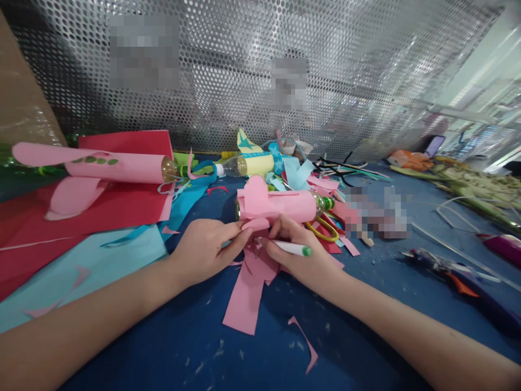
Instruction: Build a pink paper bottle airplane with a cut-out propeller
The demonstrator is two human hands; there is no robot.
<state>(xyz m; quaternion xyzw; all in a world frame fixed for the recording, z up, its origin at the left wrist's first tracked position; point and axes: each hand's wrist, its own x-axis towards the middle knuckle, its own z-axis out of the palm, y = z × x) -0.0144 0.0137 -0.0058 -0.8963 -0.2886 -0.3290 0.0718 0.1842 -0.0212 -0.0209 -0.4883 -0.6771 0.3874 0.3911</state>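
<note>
Between the thumb and fingers of my left hand (211, 247) is the edge of a small rounded pink paper piece (255, 224). My right hand (295, 241) grips a white marker (290, 248) with a green end, its tip at the paper and partly hidden by my fingers. Just beyond both hands lies a plastic bottle wrapped in pink paper (291, 206), with rounded flaps on it and a green neck to the right. Pink paper strips (246, 298) spread on the table beneath my hands.
Another pink-wrapped bottle (122, 167) rests on red sheets (126, 203) at left. Behind, a yellow-wrapped bottle (258, 164) lies among scraps. Yellow-handled scissors (325, 231) sit near my right hand. A dark-blue tool (468, 285) lies at right. A perforated metal panel (228, 70) stands behind.
</note>
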